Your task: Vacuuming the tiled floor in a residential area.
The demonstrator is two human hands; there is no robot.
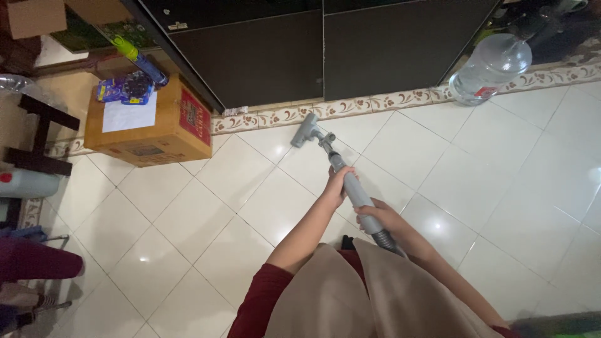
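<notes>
I hold a grey vacuum cleaner wand [352,185] in both hands. My left hand [338,182] grips the tube higher up, nearer the nozzle. My right hand [379,216] grips the lower end, where the ribbed hose joins. The grey floor nozzle [305,131] rests on the white tiled floor [200,213], close to the patterned skirting border [350,105] under dark cabinet doors [325,50].
A cardboard box [150,125] with a sheet of paper and small items stands at the left by the wall. A large clear water bottle [491,67] sits at the upper right. Dark furniture legs [37,134] and a pale container [28,183] are at the far left.
</notes>
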